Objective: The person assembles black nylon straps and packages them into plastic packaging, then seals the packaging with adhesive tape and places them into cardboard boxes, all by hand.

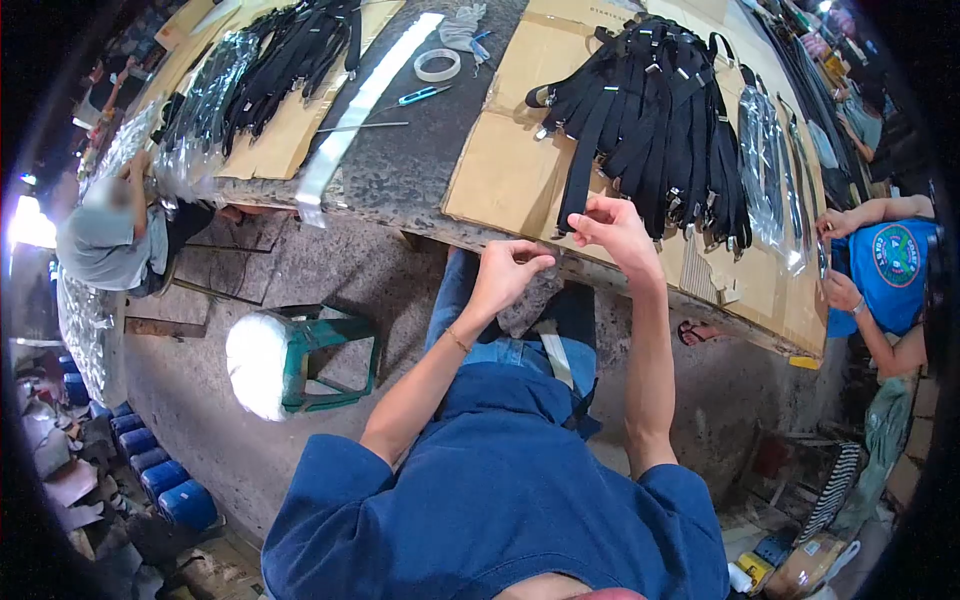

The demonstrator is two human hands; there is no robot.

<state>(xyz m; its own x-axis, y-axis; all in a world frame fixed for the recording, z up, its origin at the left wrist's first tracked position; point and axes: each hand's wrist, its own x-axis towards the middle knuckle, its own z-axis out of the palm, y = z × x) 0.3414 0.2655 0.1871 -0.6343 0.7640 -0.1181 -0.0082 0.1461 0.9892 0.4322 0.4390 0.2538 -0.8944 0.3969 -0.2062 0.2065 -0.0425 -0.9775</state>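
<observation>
A big pile of black straps (650, 110) with metal clips lies on flattened cardboard (505, 160) on the stone table. My right hand (612, 228) is raised at the table's near edge, its fingers pinched at the lower end of one black strap (578, 180) that hangs from the pile. My left hand (508, 268) is just left of it, a little lower, with its fingers curled shut. Whether anything small is between those fingers is not visible. The two hands are close together but apart.
A tape roll (437, 65), a blue cutter (420, 96) and a long clear plastic strip (360, 100) lie on the table. A second strap pile (290, 50) is at far left; clear bags (765, 165) are at right. A green stool (320, 360) stands left. Co-workers sit at right (890, 270) and left (100, 240).
</observation>
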